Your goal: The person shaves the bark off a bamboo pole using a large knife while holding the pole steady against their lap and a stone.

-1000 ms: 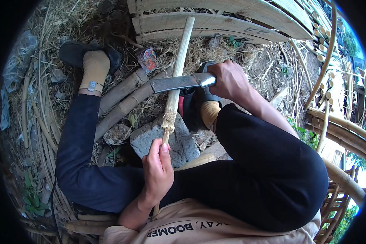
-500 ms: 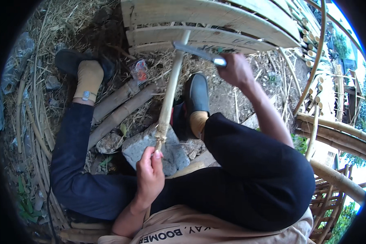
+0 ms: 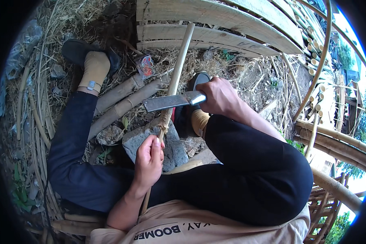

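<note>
At the left, two bamboo poles (image 3: 128, 101) were strewn on the littered ground, near a grey stone (image 3: 136, 142). Over the stone, the thin part of a bamboo stick (image 3: 177, 75) was pinched between the thumb and fingers of the left hand (image 3: 149, 160), the thicker part being pointed up and away. By so light a hold, the stick could be allowed to twist under pressure. A broad blade (image 3: 162, 103) was laid across the stick, just above a rough node; whether it was touched by the edge could not be told. If the node were skidded over, the left thumb could be cut. Beyond, a dark shoe (image 3: 199, 78) and the bent right knee (image 3: 219, 126) were left exposed to any overrun. The handle, mostly hidden, was clenched in the fingers of the right hand (image 3: 220, 95); if that grip were loosened, the blade could be turned askew.
</note>
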`<action>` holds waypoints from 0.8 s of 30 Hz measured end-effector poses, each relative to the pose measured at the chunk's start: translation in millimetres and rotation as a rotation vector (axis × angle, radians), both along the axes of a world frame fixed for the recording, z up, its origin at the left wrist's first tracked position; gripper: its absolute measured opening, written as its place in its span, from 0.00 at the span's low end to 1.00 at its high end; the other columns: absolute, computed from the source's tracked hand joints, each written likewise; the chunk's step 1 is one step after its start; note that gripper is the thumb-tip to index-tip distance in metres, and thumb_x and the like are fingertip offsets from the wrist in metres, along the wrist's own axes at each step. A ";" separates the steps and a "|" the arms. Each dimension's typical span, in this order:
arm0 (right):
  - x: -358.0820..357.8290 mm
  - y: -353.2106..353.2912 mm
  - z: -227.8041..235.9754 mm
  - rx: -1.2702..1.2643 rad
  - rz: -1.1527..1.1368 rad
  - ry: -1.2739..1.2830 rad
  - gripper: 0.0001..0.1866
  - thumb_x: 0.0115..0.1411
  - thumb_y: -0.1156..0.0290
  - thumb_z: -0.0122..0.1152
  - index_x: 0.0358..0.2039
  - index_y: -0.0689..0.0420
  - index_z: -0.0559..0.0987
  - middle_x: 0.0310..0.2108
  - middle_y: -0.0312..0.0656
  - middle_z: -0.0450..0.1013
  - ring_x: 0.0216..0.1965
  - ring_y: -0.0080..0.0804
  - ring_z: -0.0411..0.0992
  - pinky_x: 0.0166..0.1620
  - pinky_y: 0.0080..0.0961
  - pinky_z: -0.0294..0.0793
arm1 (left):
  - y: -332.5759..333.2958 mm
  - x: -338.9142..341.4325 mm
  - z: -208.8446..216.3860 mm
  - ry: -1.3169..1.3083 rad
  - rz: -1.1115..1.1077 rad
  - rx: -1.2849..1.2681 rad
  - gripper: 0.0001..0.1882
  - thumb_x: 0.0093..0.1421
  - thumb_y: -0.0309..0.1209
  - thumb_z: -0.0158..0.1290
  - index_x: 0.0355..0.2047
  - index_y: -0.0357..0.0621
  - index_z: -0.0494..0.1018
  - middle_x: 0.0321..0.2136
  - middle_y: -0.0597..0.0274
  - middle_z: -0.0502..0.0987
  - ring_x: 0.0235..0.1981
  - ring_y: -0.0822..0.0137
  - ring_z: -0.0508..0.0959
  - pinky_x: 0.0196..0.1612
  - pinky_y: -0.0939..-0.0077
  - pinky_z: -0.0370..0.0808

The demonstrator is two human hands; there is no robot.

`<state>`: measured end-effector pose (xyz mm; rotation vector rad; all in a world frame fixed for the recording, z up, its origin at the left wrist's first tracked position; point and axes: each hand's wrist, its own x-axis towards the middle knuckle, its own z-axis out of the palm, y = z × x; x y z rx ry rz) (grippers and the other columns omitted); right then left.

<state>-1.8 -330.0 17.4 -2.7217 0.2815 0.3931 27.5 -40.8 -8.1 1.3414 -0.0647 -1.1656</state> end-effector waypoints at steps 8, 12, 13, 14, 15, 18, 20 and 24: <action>4.2 -12.5 -9.2 -0.104 -0.088 -0.050 0.11 0.42 0.67 0.63 0.29 0.52 0.85 0.25 0.49 0.79 0.30 0.49 0.80 0.39 0.43 0.80 | -0.3 7.7 13.1 -0.112 -0.032 0.066 0.15 0.76 0.36 0.40 0.32 0.41 0.66 0.17 0.75 0.59 0.18 0.84 0.59 0.20 0.83 0.57; 13.4 -50.6 -13.4 -0.226 -0.332 -0.059 0.10 0.46 0.69 0.61 0.29 0.54 0.84 0.24 0.51 0.79 0.31 0.51 0.80 0.42 0.45 0.80 | -0.1 4.3 13.6 -0.114 -0.036 0.062 0.15 0.76 0.36 0.40 0.32 0.41 0.66 0.17 0.76 0.59 0.17 0.85 0.59 0.20 0.83 0.57; 14.2 -62.0 -11.6 -0.252 -0.317 -0.087 0.10 0.46 0.69 0.60 0.29 0.55 0.84 0.24 0.52 0.79 0.31 0.51 0.80 0.42 0.45 0.80 | 2.5 4.8 13.5 -0.118 -0.034 0.071 0.15 0.76 0.35 0.40 0.32 0.41 0.66 0.17 0.76 0.59 0.17 0.85 0.59 0.20 0.83 0.57; 14.9 -68.0 -12.0 -0.277 -0.302 -0.116 0.11 0.46 0.69 0.60 0.30 0.56 0.84 0.24 0.53 0.79 0.31 0.52 0.80 0.42 0.46 0.80 | 5.1 4.1 11.4 -0.138 -0.034 0.072 0.15 0.76 0.35 0.40 0.32 0.41 0.66 0.17 0.76 0.60 0.17 0.85 0.59 0.20 0.83 0.56; 16.1 -66.4 -11.0 -0.269 -0.302 -0.135 0.11 0.45 0.69 0.60 0.30 0.56 0.84 0.24 0.53 0.78 0.32 0.53 0.80 0.42 0.46 0.79 | 7.1 2.4 8.5 -0.153 -0.040 0.068 0.15 0.76 0.35 0.40 0.32 0.41 0.66 0.17 0.76 0.60 0.17 0.85 0.59 0.20 0.83 0.56; 15.9 -58.9 -12.6 -0.230 -0.288 -0.164 0.11 0.44 0.69 0.59 0.30 0.56 0.84 0.24 0.54 0.78 0.31 0.54 0.79 0.40 0.47 0.79 | 7.5 4.2 8.4 -0.011 -0.024 0.000 0.14 0.76 0.36 0.40 0.33 0.43 0.65 0.17 0.77 0.59 0.15 0.86 0.56 0.18 0.84 0.54; 7.6 -42.6 -12.2 -0.163 -0.193 -0.123 0.11 0.44 0.69 0.60 0.29 0.56 0.84 0.23 0.52 0.78 0.29 0.54 0.79 0.38 0.46 0.79 | 6.8 7.4 12.0 0.197 -0.015 -0.061 0.14 0.76 0.37 0.39 0.34 0.44 0.64 0.17 0.78 0.57 0.14 0.86 0.55 0.16 0.85 0.52; -5.2 -11.5 -25.1 0.098 -0.069 -0.197 0.04 0.44 0.72 0.62 0.23 0.57 0.79 0.20 0.53 0.74 0.26 0.55 0.76 0.32 0.44 0.76 | 5.9 8.5 14.3 0.357 -0.039 -0.108 0.14 0.77 0.42 0.36 0.36 0.48 0.63 0.16 0.79 0.54 0.11 0.87 0.50 0.13 0.86 0.46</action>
